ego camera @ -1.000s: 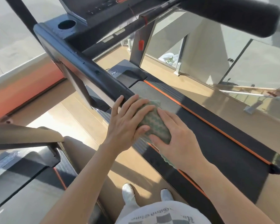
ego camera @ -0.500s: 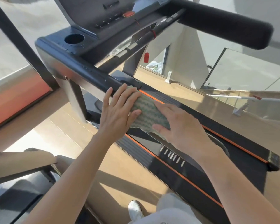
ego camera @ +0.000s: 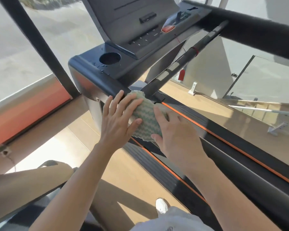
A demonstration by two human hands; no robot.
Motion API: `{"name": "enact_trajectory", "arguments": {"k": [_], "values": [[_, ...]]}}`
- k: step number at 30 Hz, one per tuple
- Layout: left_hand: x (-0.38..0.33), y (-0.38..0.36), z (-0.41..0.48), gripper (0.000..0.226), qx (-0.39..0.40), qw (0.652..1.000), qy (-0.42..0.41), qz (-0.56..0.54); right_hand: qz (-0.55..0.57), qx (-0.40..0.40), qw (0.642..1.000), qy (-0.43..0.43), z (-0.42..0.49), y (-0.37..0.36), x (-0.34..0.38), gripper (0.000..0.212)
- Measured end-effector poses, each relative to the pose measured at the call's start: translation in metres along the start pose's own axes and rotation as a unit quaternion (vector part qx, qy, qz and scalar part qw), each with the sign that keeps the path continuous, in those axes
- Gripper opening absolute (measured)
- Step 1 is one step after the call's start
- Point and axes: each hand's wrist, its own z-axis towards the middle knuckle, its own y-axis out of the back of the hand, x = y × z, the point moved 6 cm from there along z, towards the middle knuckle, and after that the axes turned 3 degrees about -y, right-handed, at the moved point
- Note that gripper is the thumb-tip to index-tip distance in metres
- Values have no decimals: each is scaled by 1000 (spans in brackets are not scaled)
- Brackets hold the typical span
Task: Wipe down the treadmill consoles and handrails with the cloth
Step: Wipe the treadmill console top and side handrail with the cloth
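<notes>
Head view: the green-and-white cloth (ego camera: 144,117) sits at the centre of the frame, draped over the dark handrail (ego camera: 109,90) just below the console (ego camera: 140,30). The left hand (ego camera: 118,120) lies flat on the cloth's left side, grip open, fingers spread and straight, thumb pressing the fabric. The right hand (ego camera: 175,132) presses the right side, grip likewise open, thumb at the cloth's lower edge.

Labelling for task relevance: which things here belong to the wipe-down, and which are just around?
In use: green-and-white wavy-patterned cloth; left hand and right hand pressing it; black handrail under it; dark treadmill console; black padded far handrail.
Just around: red hanging safety tag; black running belt with orange stripe; white shoe; wooden floor.
</notes>
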Motion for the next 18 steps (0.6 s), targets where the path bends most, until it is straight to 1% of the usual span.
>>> {"name": "enact_trajectory", "arguments": {"k": [5, 9, 11, 14, 18], "values": [[61, 1, 12, 61, -26, 1000, -3, -1, 9, 9, 1000, 10, 44, -7, 35, 78], [112, -2, 25, 62, -54, 998, -36, -10, 0, 15, 1000, -16, 80, -13, 62, 77], [140, -4, 35, 63, -71, 996, -56, -15, -10, -2, 999, -30, 99, -17, 77, 76], [187, -6, 43, 63, -95, 993, -64, -34, -20, -26, 999, -42, 128, -26, 107, 72], [233, -7, 56, 59, -84, 990, -105, -54, -38, -50, 992, -105, 161, -30, 142, 71]]}}
